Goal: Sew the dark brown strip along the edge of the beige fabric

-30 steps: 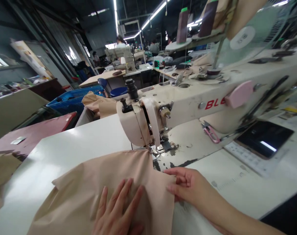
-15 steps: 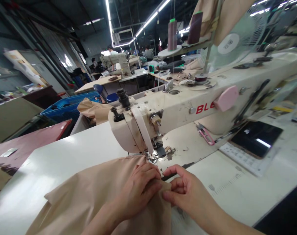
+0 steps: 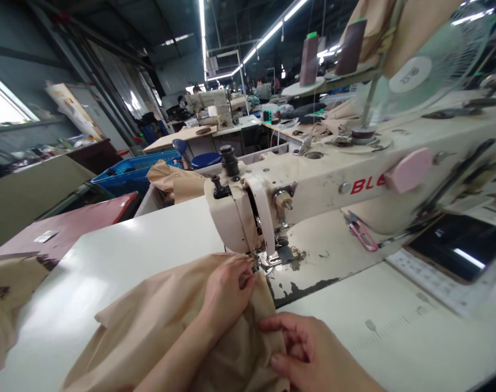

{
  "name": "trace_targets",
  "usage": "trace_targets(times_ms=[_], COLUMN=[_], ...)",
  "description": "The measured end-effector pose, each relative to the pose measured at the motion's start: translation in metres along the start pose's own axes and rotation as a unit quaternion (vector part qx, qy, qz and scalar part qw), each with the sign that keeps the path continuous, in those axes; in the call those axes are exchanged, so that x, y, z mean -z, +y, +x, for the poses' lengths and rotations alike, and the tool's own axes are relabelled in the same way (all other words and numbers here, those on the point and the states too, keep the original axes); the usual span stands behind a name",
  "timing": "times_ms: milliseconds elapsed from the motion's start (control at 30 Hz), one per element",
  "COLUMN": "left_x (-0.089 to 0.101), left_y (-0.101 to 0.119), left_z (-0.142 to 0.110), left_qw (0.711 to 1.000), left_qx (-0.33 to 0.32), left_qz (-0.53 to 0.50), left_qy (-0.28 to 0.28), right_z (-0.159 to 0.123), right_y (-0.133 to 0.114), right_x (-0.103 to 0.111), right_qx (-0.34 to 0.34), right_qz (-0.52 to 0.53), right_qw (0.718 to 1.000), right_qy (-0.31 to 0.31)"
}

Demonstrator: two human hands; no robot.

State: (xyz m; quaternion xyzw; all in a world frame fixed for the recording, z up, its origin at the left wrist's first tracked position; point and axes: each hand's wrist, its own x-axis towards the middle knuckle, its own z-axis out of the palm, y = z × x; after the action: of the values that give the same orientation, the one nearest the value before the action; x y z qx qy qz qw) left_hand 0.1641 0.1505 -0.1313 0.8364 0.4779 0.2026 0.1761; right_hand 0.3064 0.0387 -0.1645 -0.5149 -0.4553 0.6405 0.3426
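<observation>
Tan fabric (image 3: 166, 305) spreads over the white sewing table, its far edge reaching the presser foot (image 3: 272, 260) of the sewing machine (image 3: 248, 212). My left hand (image 3: 227, 288) lies on the cloth just in front of the foot, fingers closed and pinching the fabric near its edge. Lower and to the right, my right hand (image 3: 300, 345) grips the fabric's right edge between thumb and curled fingers. The exact spot where needle and cloth meet is hidden behind the foot and my left fingers.
Pink-handled thread snips (image 3: 362, 231) lie under the machine arm. A dark phone (image 3: 460, 245) rests on a white pad at the right. Thread cones (image 3: 308, 62) stand above the machine. Beyond the table's left side are a blue basket (image 3: 137, 171) and more tan cloth (image 3: 176, 182).
My right hand has slid down along the fabric edge, away from the foot. My left hand has moved slightly forward and closed on the cloth. The view has shifted left.
</observation>
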Motion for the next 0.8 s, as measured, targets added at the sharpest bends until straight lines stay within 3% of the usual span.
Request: trace_targets(times_ms=[200,367,433,500,600,700,800], left_x=[0.0,-0.004,-0.005,-0.002,0.008,0.009,-0.008], left_y=[0.007,0.006,0.002,-0.002,0.001,0.017,0.033], left_z=[0.012,0.014,0.018,0.02,0.008,-0.033,-0.08], left_qw=[0.997,0.996,0.996,0.995,0.992,0.985,0.95], left_qx=[0.077,0.078,0.077,0.072,0.056,-0.044,-0.159], left_qz=[0.029,0.029,0.032,0.037,0.054,0.115,0.267], left_qy=[0.011,0.018,0.032,0.051,0.098,0.121,0.037], right_z=[0.009,0.015,0.017,0.016,0.009,-0.003,-0.016], right_y=[-0.008,-0.001,-0.003,-0.009,-0.017,-0.017,-0.013], right_x=[0.021,0.023,0.024,0.025,0.03,0.037,0.04], right_qx=[-0.023,-0.023,-0.012,0.04,0.187,0.283,0.314], right_qz=[-0.034,-0.002,-0.02,-0.105,-0.291,-0.361,-0.376], right_qw=[0.999,0.999,0.999,0.994,0.933,0.879,0.859], right_qy=[0.007,-0.026,-0.029,0.005,0.093,0.13,0.15])
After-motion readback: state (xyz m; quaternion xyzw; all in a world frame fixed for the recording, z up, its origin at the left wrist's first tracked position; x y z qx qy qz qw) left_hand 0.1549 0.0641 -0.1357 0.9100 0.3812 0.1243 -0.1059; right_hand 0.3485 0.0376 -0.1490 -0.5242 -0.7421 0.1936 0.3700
